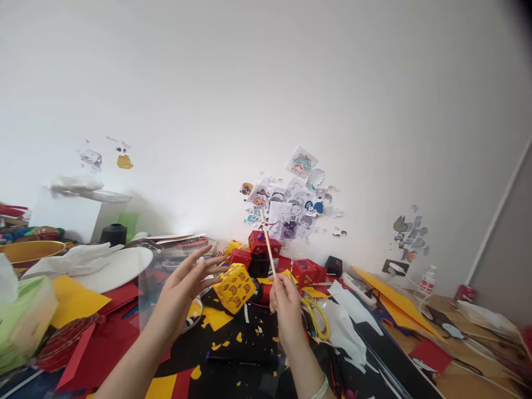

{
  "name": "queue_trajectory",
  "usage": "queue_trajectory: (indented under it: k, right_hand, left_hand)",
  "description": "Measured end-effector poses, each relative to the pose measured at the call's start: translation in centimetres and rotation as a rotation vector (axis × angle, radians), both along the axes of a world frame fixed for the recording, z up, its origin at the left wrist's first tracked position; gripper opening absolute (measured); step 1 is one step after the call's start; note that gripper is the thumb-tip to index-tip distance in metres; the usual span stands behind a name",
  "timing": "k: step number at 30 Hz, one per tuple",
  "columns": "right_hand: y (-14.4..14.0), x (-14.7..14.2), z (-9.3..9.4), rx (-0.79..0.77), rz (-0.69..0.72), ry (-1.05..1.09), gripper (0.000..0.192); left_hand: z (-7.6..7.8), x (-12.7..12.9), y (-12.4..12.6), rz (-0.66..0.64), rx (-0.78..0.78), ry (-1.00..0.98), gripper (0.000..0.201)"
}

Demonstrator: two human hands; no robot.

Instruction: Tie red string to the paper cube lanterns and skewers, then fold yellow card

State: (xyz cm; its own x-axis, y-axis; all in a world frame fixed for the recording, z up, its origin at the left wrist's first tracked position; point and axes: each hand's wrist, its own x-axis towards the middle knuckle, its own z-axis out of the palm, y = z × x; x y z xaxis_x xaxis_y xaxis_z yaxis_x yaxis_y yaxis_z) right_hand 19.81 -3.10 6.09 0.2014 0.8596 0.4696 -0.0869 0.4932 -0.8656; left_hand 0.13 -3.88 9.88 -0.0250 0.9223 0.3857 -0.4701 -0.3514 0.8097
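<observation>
Two bare forearms reach up from the bottom edge over a cluttered craft table [469, 332]. On the right wrist sits a pale bracelet [321, 388].

The left hand [183, 293] is spread wide, palm turned toward the middle, with its fingertips [216, 272] touching or just beside the left face of a small yellow paper cube [235, 287] marked with brown giraffe-like spots. It grips nothing; whether it bears the cube's weight cannot be told.

The right hand [286, 302] is closed in a pinch around the lower end of a thin wooden stick [268, 246]. This stick rises, leaning slightly left, toward the wall. The yellow cube hangs or sits just left of this hand, tilted on one corner, above the black sheet [245, 343] that covers the table's middle and is strewn with yellow paper scraps [216, 345].

Just right of the right hand lies a yellow loop [318, 321], beside crumpled white paper [344, 327]. Behind the hands stands a cluster of red paper boxes [266, 244] with a black one among them. To the left lie red and yellow paper sheets [77, 302], a white plate [118, 266] and a gold bowl [29, 252]. On the white wall behind, cartoon stickers [291, 205] are pasted in a loose patch.
</observation>
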Motion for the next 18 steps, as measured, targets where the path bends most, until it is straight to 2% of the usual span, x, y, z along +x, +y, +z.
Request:
queue_trajectory:
  k: [3, 6, 9, 12, 18]
  right_hand:
    - [0.5, 1.7, 0.6, 0.026, -0.139, 0.021, 0.039]
    - [0.4, 2.9, 1.0, 0.039, -0.214, 0.053, 0.034]
    - [-0.1, 3.6, 1.4, 0.065, -0.159, 0.069, 0.026]
    - [-0.6, 4.0, 1.8, 0.087, -0.05, 0.012, 0.02]
    - [-0.3, 4.3, 1.8, 0.099, -0.036, 0.029, 0.022]
  left_hand:
    - [-0.5, -0.5, 0.8, 0.102, -0.031, 0.021, 0.046]
    - [-1.2, 0.1, 1.2, 0.092, -0.113, 0.141, 0.045]
    - [-1.8, 1.5, 1.2, 0.048, -0.158, 0.315, 0.049]
    - [-2.7, 2.8, 1.6, 0.034, -0.129, 0.456, 0.055]
    - [-4.0, 3.4, 2.8, 0.076, -0.113, 0.525, 0.065]
